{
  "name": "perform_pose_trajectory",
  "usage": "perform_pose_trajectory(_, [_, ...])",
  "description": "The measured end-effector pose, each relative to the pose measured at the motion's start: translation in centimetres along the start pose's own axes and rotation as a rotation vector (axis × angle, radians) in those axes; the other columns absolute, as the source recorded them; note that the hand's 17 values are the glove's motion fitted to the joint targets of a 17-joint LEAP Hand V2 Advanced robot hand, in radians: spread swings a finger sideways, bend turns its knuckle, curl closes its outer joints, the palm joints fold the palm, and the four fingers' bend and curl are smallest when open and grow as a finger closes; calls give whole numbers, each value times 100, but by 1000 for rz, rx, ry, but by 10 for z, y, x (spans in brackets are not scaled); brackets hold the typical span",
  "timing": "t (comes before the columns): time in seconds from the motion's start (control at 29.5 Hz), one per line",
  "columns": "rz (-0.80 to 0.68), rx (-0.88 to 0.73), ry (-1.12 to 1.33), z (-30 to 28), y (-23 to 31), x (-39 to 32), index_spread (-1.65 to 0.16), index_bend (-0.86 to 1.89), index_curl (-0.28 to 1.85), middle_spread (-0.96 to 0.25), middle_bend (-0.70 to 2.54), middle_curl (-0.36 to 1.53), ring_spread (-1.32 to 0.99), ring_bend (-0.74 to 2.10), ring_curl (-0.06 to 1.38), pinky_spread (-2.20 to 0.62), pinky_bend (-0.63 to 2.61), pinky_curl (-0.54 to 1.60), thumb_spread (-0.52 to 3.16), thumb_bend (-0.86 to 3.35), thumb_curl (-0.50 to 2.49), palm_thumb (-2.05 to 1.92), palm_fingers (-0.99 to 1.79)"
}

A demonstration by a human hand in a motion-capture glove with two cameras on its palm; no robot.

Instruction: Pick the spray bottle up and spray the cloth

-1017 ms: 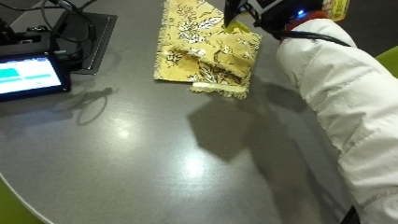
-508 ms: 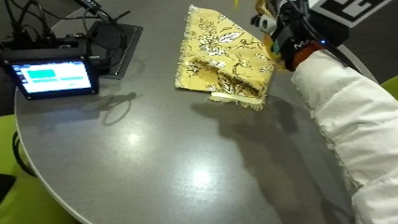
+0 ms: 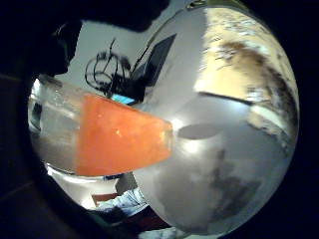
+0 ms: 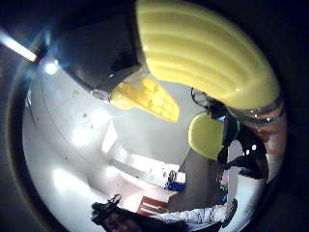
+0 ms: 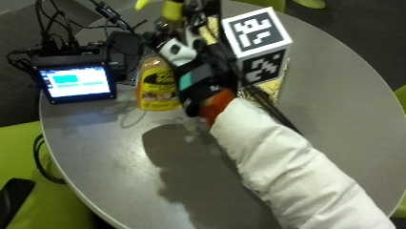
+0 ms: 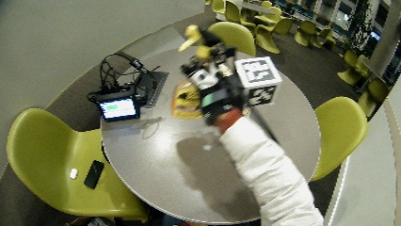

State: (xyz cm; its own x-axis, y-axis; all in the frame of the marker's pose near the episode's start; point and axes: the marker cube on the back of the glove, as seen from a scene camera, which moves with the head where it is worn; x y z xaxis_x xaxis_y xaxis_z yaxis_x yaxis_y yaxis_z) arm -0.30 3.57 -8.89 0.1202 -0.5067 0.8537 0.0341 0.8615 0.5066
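Note:
My gloved right hand (image 5: 198,78) grips the spray bottle (image 5: 157,81) by its neck and holds it up over the round grey table (image 5: 120,157). The clear bottle has a yellow label, orange liquid (image 3: 119,139) and a yellow spray head (image 4: 203,53) with a yellow trigger (image 4: 145,99). In the wide outside view the spray bottle (image 6: 186,98) hangs beside the hand (image 6: 216,94), nozzle uppermost. The yellow patterned cloth (image 3: 244,64) lies flat on the table beyond the bottle. In the outside view the hand hides most of it.
A small monitor (image 5: 76,83) with a lit screen stands at the table's edge, with black cables (image 5: 63,24) and a black pad (image 5: 124,45) behind it. Green chairs (image 6: 50,155) (image 6: 338,127) ring the table. A dark phone (image 6: 94,174) lies on one seat.
The outside camera has moved, so the whole picture has shifted. The hand, earlier at the cloth's far corner, now holds the bottle raised in front of the cloth.

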Motion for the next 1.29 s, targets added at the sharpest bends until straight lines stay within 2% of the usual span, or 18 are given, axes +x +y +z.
perform_pose_trajectory(0.27, [-3,-57,-16,85,15,25,-23,13,45,-11,26,59,-21,36,55,-17,22,45,78,-1,66,108,89])
perform_pose_trajectory(0.68, [-63,-11,116,103,17,39,-25,13,43,-11,25,59,-22,35,55,-19,20,45,91,-1,65,109,87])
perform_pose_trajectory(0.75, [-56,-33,123,98,24,40,-26,14,43,-11,28,60,-22,34,55,-18,14,43,93,-1,64,109,81])
perform_pose_trajectory(0.85, [-49,-81,118,80,43,35,-26,10,43,-11,32,61,-20,29,57,-11,10,43,98,1,64,111,41])
perform_pose_trajectory(0.88, [-45,-95,116,70,53,31,-26,11,43,-11,33,61,-20,30,58,-10,11,43,99,1,65,113,37])
perform_pose_trajectory(1.12, [31,-109,184,-33,125,13,-25,9,34,-9,36,58,-17,28,51,-4,17,37,104,4,67,118,36])
perform_pose_trajectory(1.29, [47,-106,198,-46,135,13,-24,16,33,-6,35,55,-12,29,50,0,18,36,106,3,68,117,44])
